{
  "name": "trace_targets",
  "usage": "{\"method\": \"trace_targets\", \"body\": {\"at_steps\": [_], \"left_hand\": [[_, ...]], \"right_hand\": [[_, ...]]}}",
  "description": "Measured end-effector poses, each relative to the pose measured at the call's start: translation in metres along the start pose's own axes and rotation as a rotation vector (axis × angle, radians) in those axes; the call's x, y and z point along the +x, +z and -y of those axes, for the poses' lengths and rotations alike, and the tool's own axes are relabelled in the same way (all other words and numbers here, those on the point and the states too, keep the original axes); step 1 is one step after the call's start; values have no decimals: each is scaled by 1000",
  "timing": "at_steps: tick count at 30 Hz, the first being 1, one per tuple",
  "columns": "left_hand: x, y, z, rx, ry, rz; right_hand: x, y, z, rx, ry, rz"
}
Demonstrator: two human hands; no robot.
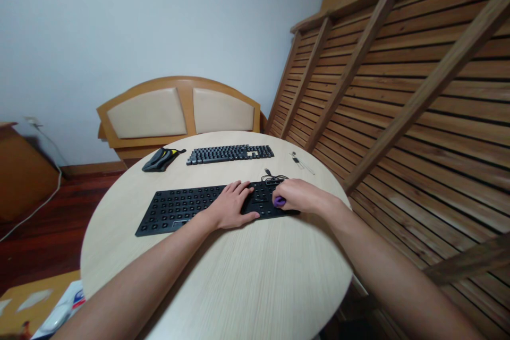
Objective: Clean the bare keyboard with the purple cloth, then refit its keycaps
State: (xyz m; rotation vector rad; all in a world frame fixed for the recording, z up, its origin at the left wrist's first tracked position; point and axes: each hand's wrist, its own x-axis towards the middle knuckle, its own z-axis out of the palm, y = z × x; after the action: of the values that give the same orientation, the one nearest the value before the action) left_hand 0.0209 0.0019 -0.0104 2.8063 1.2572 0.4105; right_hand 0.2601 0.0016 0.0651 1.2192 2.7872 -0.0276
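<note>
A black keyboard [187, 204] with its keycaps off, bare switches showing, lies across the round table. My left hand [231, 204] rests flat on its right half, fingers spread. Over the keyboard's right end, my right hand [292, 194] is closed around a bunched purple cloth [279, 202] that touches the board; most of the cloth is hidden in the fist. The keyboard's coiled black cable [273, 176] lies just behind that hand, its plug pointing away. Farther back, loose keycaps [227, 153] sit in rows, laid out like a keyboard.
A black, grey and yellow item [161, 159] lies at the table's back left. A small wire tool with a black handle [297, 160] is at the back right. The round table [239, 276] stands beside a slatted wooden panel [398, 90] and a headboard [179, 82].
</note>
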Motion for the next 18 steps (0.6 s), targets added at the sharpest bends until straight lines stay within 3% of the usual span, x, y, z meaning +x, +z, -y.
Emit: {"method": "trace_targets", "body": {"at_steps": [5, 9, 18], "left_hand": [[0, -1, -1, 22, -2, 10], [0, -2, -1, 19, 0, 12], [0, -5, -3, 23, -6, 19]], "right_hand": [[-1, 1, -1, 161, -82, -11], [-6, -5, -9, 264, -36, -83], [-10, -2, -5, 247, -63, -95]]}}
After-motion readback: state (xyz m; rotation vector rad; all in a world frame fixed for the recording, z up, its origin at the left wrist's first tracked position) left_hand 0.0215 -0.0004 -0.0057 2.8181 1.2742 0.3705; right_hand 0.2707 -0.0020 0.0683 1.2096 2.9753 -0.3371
